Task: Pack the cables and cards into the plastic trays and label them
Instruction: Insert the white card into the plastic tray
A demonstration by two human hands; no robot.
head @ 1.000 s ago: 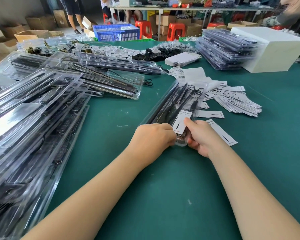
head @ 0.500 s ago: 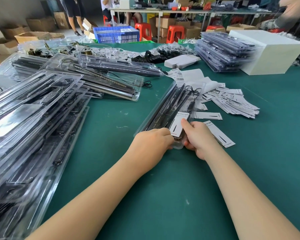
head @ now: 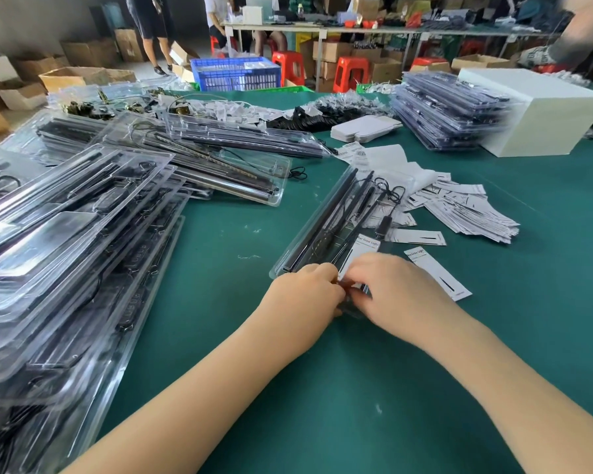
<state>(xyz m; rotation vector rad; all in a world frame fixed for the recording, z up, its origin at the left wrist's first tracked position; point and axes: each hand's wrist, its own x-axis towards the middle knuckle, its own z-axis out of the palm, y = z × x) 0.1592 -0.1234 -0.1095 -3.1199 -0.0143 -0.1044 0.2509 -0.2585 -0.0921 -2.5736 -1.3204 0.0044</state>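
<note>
On green table (head: 356, 388), both hands pinch tray's (head: 308, 230) near end.

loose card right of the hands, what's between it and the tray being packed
In the head view, only bare green table lies between the loose card and the tray; nearer the person, the right hand covers part of that gap.

A clear tray (head: 308, 234) lies slantwise on the bench, black bars and a coiled cable (head: 389, 193) inside, a white card (head: 363, 251) at its near end.
</note>
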